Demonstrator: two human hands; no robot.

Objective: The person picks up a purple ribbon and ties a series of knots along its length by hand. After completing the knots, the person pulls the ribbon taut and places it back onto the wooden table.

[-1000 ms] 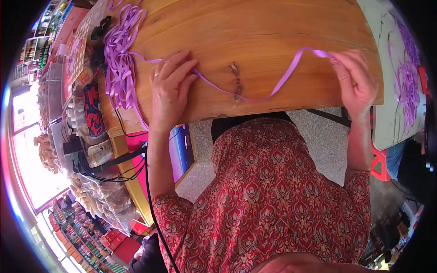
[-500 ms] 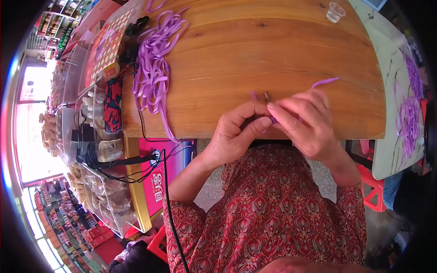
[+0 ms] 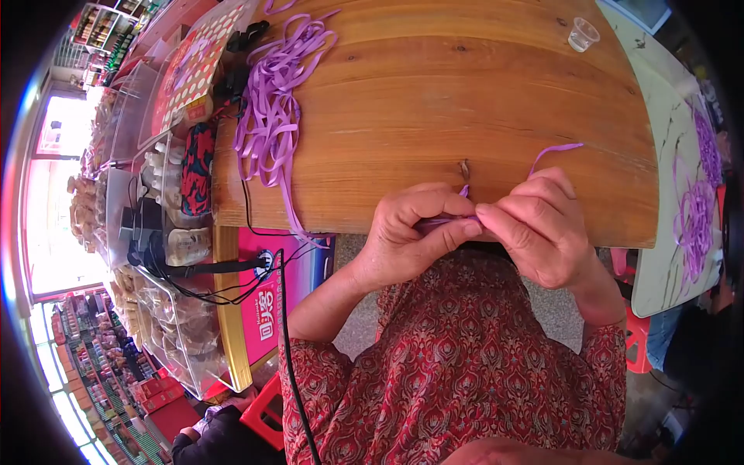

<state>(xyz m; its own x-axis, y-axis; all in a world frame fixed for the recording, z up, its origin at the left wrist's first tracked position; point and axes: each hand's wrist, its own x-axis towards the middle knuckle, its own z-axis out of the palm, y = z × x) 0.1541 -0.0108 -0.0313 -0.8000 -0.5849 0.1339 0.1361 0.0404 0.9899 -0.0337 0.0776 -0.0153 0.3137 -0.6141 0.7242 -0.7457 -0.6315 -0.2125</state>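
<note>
Over the near edge of the wooden table, my left hand (image 3: 415, 232) and my right hand (image 3: 542, 225) meet with the fingertips pinched together. Between them is a narrow purple ribbon (image 3: 438, 222), mostly covered by my fingers. A loose end of ribbon (image 3: 554, 148) sticks out beyond the knuckles of my right hand, and a short tip (image 3: 464, 190) stands up above my left fingers. Whether the ribbon is knotted there is hidden. To the left, a tangled heap of purple ribbons (image 3: 271, 108) lies on the table, one strand trailing to the near edge.
A small clear plastic cup (image 3: 583, 35) stands at the far right of the wooden table (image 3: 403, 93). Beside it, a white table (image 3: 655, 256) carries more purple ribbons (image 3: 695, 217). Black cables (image 3: 209, 271) and clear bins (image 3: 182, 333) line the left. Red stools stand below.
Both hands have come slightly nearer to me, still pinched together. The whole view has shifted a little. More of the ribbon's loose end shows beyond my right hand.
</note>
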